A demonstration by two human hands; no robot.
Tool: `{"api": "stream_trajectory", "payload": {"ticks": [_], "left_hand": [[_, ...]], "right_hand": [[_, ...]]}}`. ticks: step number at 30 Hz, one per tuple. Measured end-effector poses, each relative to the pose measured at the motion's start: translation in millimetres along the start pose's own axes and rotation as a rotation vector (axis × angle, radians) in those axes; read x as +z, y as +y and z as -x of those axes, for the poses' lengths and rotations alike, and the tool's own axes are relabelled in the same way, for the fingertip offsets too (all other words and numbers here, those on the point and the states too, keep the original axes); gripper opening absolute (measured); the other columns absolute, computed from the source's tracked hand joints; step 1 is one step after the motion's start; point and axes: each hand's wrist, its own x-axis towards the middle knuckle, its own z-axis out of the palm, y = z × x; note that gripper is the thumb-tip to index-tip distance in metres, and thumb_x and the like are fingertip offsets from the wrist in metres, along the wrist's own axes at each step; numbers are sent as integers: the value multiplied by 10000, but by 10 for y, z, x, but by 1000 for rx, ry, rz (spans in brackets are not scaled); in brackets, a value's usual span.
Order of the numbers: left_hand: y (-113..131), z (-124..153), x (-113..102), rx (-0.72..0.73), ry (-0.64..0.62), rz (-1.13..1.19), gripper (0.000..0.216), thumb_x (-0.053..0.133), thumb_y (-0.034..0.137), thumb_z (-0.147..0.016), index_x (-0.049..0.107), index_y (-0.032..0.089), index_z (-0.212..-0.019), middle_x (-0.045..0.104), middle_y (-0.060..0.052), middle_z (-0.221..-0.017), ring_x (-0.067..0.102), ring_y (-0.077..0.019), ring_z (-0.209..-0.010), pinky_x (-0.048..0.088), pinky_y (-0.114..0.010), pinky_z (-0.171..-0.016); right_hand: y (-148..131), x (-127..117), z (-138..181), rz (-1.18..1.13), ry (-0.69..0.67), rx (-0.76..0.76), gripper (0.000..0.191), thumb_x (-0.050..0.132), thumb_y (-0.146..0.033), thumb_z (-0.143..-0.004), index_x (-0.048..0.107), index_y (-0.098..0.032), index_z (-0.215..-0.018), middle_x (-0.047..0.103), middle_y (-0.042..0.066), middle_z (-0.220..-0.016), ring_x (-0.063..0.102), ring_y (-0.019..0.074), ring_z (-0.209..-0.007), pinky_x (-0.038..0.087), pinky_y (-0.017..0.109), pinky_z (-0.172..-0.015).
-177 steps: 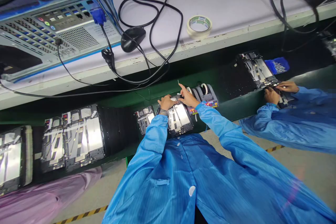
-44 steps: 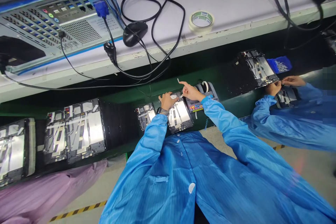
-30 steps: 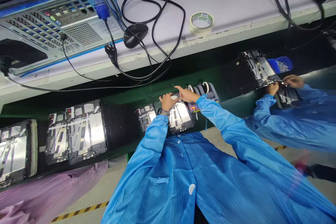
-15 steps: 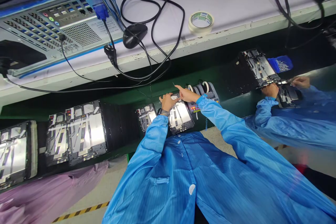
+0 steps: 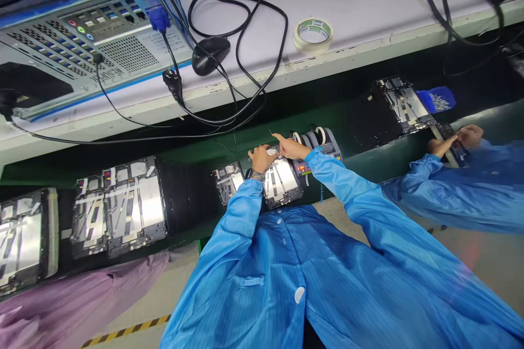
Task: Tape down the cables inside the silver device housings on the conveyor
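Head view: left hand [image 5: 260, 159] and right hand [image 5: 291, 148] over one of six flat metal tablet frames [image 5: 281, 182]; fingers [image 5: 278, 137] bent, grip unclear, cannot tell.

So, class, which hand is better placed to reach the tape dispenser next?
Probably the right hand: it is nearer the tape dispenser, which lies on its side. The left hand is farther off, at the end of the tablet frame.
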Motion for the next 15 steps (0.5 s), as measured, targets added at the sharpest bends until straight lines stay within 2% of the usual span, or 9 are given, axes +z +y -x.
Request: {"api": "stream_trajectory", "payload": {"ticks": [4,8,12,15], "left_hand": [[2,1,2,-2,-2,-6,541,689,589,-878,687,258,-1305,693,-121,-1363,534,-358,-1335,251,-554,-1180],[5,2,-3,-4,-10,-12,538,684,580,-882,679,267,-1320,684,-111,-1379,528,-349,-1343,252,-545,-1182],[2,3,-2,-5,-12,-18,543,675,587,-889,673,264,-1325,683,-120,-1380,527,-349,-1350,253,-544,-1182],[1,10,-4,5,-8,-6,551,680,602,-883,677,258,-1313,683,-137,-1372,525,-359,-1356,253,-553,-1182]], "right_hand": [[-66,-3,34,87,12,-1,959,739,-143,-876,193,-159,-1664,744,37,-882,660,213,-789,433,262,-702],[-132,-4,57,176,19,-1,979,752,-153,-880,175,-144,-1671,765,95,-991,704,251,-896,459,289,-812],[-130,-18,49,223,33,-31,980,755,-186,-886,179,-177,-1680,717,167,-1248,687,310,-1100,459,360,-951],[-26,-28,26,175,88,-50,1057,845,-255,-818,225,-232,-1675,635,177,-1375,644,340,-1184,455,395,-987]]}}
